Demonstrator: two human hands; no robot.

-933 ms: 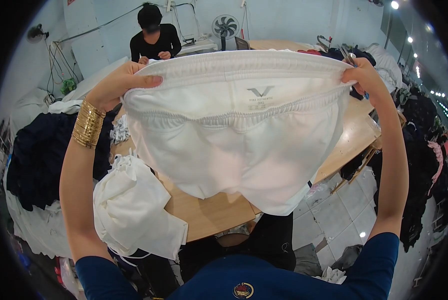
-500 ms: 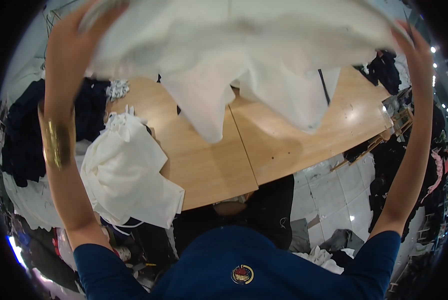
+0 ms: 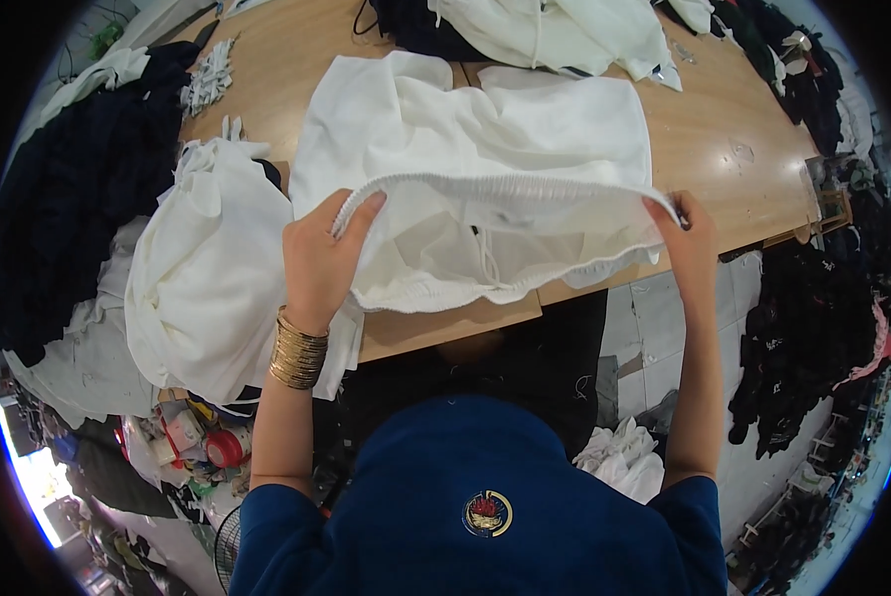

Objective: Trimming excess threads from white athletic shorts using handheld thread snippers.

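A pair of white shorts (image 3: 465, 129) lies spread across the table in front of me, legs pointing away. Its gathered elastic waistband faces me, stretched wide so the inside shows, with a drawstring hanging at the middle. At the left end of the waistband, my left hand (image 3: 324, 253) pinches the edge between thumb and fingers. My right hand (image 3: 686, 236) is closed on the right end in the same way. A small dark bit shows by the right fingers; I cannot make out what it is.
Left of the shorts sits a heap of white garments (image 3: 207, 268), with dark navy cloth (image 3: 78, 189) beyond it. More white clothing (image 3: 565, 35) lies at the far side of the wooden table (image 3: 733, 159). White cloth (image 3: 624, 459) is piled on the floor at the right.
Both hands have come down and closer together from up high, bringing the shorts from the air onto the table. The waistband opening now faces me.
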